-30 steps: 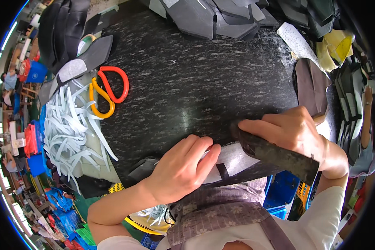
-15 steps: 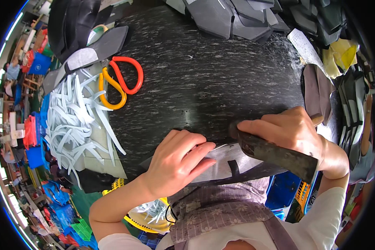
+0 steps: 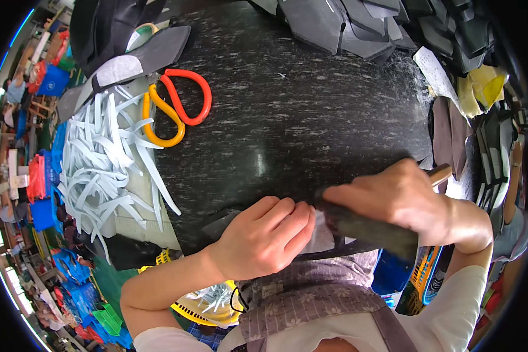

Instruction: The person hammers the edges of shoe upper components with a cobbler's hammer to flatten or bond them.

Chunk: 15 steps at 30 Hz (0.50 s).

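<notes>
Fingers wrapped round its handle, my right hand point(image 3: 402, 199) grips a shoemaker's hammer point(image 3: 375, 232). Its long dark metal head is smeared by motion, and the wooden handle's end sticks out beyond my hand. My left hand point(image 3: 270, 237) is closed, knuckles up, over a grey-and-black piece of sheet material point(image 3: 318, 237) at the table's near edge. The fingertips are hidden, but they press or pinch that piece right beside the hammer head. Part of the piece lies under both the hand and the hammer.
The dark speckled tabletop point(image 3: 276, 117) holds scissors point(image 3: 185, 114) with red and orange handles, pale strips point(image 3: 102, 158) and a tape roll point(image 3: 141, 35) on the left. Dark cut pieces point(image 3: 358, 26) are stacked at the back. A yellow basket point(image 3: 199, 314) stands below the edge.
My left hand has shifted right along the piece and its fingers have curled tighter. My right hand has moved slightly left and down with the hammer. The view has shifted a little.
</notes>
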### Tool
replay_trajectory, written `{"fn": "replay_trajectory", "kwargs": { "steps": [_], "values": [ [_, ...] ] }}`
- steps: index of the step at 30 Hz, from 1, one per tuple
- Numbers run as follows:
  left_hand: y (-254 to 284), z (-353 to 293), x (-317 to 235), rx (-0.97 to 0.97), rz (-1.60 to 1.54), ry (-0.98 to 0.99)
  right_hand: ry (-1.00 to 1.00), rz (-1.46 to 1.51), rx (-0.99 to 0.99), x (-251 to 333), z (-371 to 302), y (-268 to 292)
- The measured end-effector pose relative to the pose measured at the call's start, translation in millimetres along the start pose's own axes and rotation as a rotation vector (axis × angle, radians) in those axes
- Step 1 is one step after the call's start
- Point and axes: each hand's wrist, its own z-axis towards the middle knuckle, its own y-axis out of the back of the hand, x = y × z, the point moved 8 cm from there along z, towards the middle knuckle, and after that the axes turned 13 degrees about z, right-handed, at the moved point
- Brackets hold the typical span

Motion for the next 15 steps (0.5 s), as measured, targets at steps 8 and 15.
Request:
{"fn": "replay_trajectory", "kwargs": {
  "steps": [8, 15],
  "values": [
    [2, -12, 27, -0.013, -0.296, 0.255, 0.011, -0.082, 0.024, 7, 4, -11],
    [13, -21, 28, -0.039, -0.200, 0.200, 0.056, -0.096, 0.077, 25, 14, -24]
  ]
}}
